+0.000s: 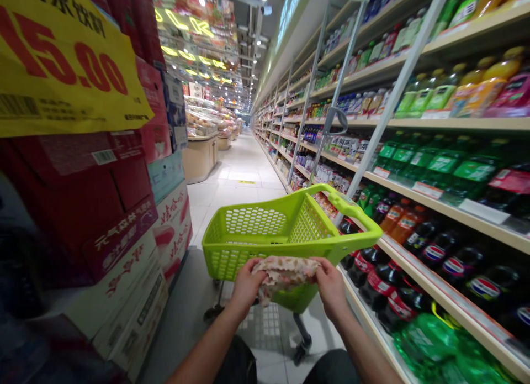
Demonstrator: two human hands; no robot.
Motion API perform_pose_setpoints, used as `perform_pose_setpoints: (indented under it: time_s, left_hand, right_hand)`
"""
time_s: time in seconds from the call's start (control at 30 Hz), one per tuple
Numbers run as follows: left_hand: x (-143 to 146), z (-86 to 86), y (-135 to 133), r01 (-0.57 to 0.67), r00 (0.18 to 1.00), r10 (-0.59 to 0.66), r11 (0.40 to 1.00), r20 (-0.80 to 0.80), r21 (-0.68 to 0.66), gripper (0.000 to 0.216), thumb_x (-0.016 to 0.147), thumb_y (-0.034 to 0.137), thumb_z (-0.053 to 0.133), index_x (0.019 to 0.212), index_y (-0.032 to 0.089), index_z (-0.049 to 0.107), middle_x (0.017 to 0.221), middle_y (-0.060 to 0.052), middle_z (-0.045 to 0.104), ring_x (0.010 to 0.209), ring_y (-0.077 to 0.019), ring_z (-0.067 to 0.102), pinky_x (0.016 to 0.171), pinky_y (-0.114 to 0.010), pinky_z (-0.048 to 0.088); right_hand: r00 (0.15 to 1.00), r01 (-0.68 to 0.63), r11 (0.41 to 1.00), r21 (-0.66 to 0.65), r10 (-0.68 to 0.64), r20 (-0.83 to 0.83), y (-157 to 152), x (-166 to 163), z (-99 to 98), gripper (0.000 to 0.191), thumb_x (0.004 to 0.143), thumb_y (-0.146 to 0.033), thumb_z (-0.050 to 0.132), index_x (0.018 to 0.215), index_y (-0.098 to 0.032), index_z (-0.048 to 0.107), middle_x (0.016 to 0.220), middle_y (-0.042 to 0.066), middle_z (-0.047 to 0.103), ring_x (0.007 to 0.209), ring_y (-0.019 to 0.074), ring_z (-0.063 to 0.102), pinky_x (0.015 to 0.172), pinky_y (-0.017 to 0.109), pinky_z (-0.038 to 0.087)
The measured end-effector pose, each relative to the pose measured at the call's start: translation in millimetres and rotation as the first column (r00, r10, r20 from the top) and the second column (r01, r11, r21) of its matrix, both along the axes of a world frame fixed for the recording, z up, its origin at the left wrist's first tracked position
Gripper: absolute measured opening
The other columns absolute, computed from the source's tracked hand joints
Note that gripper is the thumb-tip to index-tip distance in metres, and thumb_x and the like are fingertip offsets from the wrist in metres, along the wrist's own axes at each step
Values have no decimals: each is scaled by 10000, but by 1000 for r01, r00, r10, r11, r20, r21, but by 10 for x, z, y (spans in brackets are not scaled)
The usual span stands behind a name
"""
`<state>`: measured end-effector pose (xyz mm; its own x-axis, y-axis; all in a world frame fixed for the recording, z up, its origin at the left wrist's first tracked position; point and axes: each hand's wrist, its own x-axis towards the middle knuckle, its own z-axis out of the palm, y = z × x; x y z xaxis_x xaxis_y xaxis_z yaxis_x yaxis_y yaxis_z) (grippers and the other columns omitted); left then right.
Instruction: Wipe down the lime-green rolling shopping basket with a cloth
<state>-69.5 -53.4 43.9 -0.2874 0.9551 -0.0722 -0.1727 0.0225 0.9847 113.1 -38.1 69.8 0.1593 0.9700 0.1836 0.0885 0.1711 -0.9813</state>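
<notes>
Low in the centre of the frame, the left hand and right hand each have their grip clamped on an end of a floral cloth, held just before a green basket cart. Drink shelves fill the right, stacked boxes the left.

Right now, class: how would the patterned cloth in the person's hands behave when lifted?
The patterned cloth is bunched and sagging between the left hand and right hand, so probably floppy. It looks thin, so likely light. It would not roll.
</notes>
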Motion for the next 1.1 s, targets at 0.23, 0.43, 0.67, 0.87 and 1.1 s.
perform_pose_setpoints:
  time_s: [0.23,0.43,0.67,0.87,1.1]
  left_hand:
    - [500,-20,-281,77,956,42,918,-289,388,466,634,124,505,1097,179,510,1234,-98,505,1179,-208,420,1035,-382,266]
    - [297,65,-293,31,997,-40,989,62,143,551,579,192,640,1109,159,492,1202,-131,524,1072,-235,510,869,-334,419]
    - [322,63,-239,130,896,-84,988,436,-77,323,473,338,727,633,151,518,546,36,551,464,-81,484,447,-204,356]
    - [320,81,-276,245,722,-199,969,663,24,390,504,375,746,761,121,601,680,-13,610,568,-91,537,522,-214,403]
    - [353,-36,-233,357,736,-260,934,625,-32,255,556,256,729,750,127,625,628,10,600,499,-61,506,494,-187,393]
  right_hand:
    - [978,-199,980,16,199,-68,-275,-491,-115,462,643,-395,608,1041,-160,598,1100,99,610,1051,240,538,880,351,441]
    - [942,-212,976,-48,191,-277,-155,-489,-127,449,716,-433,526,1096,-198,572,1014,65,653,960,246,595,836,396,481]
    - [994,44,971,235,-65,84,-77,-424,-143,340,713,-314,525,1022,-182,577,1014,87,628,954,254,573,868,445,435]
    - [812,-409,760,506,50,581,-161,-278,-390,324,733,-202,491,1041,-241,581,1232,78,512,1134,247,474,934,430,401]
    - [537,-545,759,357,-11,844,-301,-172,-486,599,696,-189,555,1275,-203,404,1394,137,297,1289,320,226,982,575,267]
